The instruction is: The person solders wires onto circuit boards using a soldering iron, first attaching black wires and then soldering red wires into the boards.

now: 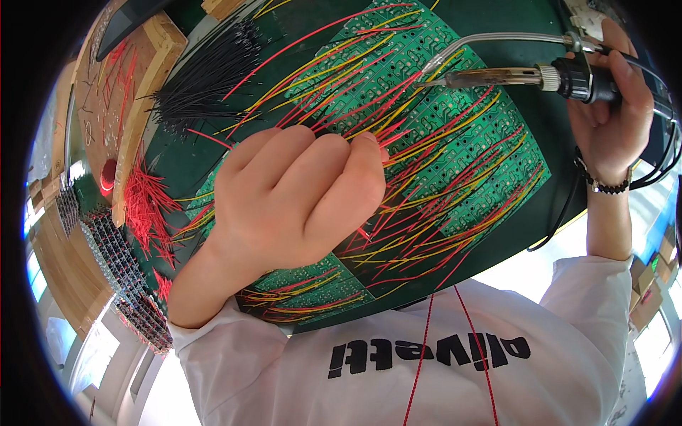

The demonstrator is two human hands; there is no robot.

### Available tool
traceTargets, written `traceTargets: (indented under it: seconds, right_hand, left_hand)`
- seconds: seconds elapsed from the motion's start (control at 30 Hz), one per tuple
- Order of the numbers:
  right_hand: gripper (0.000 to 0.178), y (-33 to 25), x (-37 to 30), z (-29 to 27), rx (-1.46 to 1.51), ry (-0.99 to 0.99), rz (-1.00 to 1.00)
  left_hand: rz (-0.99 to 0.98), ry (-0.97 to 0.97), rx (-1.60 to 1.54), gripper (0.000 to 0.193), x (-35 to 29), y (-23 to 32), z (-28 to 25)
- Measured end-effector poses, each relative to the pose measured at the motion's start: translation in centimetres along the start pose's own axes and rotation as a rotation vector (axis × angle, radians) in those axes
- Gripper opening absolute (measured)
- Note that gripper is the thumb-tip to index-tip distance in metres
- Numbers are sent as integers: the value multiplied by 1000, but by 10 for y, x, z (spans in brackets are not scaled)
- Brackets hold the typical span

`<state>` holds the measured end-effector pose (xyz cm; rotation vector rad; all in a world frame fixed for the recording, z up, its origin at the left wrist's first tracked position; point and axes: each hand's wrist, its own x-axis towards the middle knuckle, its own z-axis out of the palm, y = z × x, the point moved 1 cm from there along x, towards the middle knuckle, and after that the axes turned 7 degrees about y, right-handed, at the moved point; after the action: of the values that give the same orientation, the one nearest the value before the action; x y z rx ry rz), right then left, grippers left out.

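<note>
My right hand (611,113) grips a soldering iron (568,77) by its dark handle, the metal barrel pointing left. A clear, curved tube (497,37) is clamped to the iron and ends beside its tip. That tip is over green circuit boards (490,167) with many red and yellow wires (455,192) standing out of them. My left hand (291,192) lies over the boards with curled fingers, thumb and forefinger pressed together among the wires. What they pinch is hidden; a bit of red shows at the fingertips.
A bundle of black wires (213,74) lies at the far left, with a pile of loose red wires (145,202) nearer. A wooden tray edge (131,135) and stacked assembled boards (121,263) are at the left. Black cables (668,153) hang beside my right wrist.
</note>
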<state>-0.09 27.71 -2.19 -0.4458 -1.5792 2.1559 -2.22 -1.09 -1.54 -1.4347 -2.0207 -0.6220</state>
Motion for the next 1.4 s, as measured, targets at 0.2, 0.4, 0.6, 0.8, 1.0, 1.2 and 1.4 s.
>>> traceTargets:
  seconds: [0.2,0.4,0.6,0.8,1.0,1.2,1.4]
  right_hand:
    - [44,-8,2,-20,-59,-153,7]
    - [46,7,0,-17,-215,-172,2]
    - [46,6,-1,-17,-242,-132,46]
    - [45,7,1,-20,-163,-175,40]
    - [45,8,-1,-16,-185,-138,42]
    - [45,8,-1,-17,-199,-133,29]
    - [45,6,-1,-17,-201,-143,34]
  left_hand:
    - [-6,53,-19,16,1,-1,7]
    - [19,24,-23,18,-1,-1,2]
    - [-95,-160,-183,34,3,1,-5]
    - [-76,-177,-157,33,3,1,-4]
    - [-63,-201,-136,36,4,2,-6]
    - [-63,-212,-146,36,4,2,-5]
    - [5,-50,-50,26,-4,-1,4]
